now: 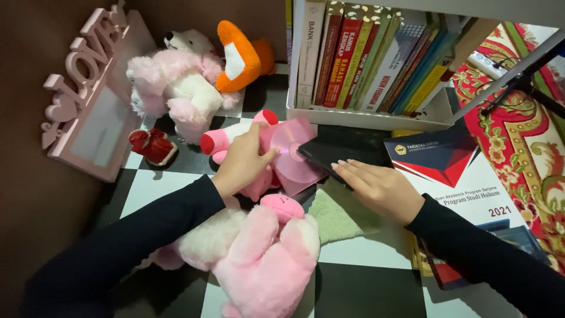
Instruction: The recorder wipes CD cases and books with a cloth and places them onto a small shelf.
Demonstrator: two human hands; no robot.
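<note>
My left hand [242, 162] grips a shiny pink disc [294, 150] by its left edge, thumb on top, just above a pink plush toy [220, 141]. My right hand [376, 185] lies flat with fingers stretched on a black flat case [329, 152], whose left corner overlaps the disc. A pale green cloth [338, 215] lies under my right wrist. A large pink and white plush bear [259, 253] rests on its back below my left forearm.
A white shelf box [365, 118] holds several upright books at the back. A dark book with a red and white cover [465, 171] lies at the right on the checkered floor. Pink plush bears [176, 82], an orange fox toy [241, 56], a pink lettered frame [88, 100].
</note>
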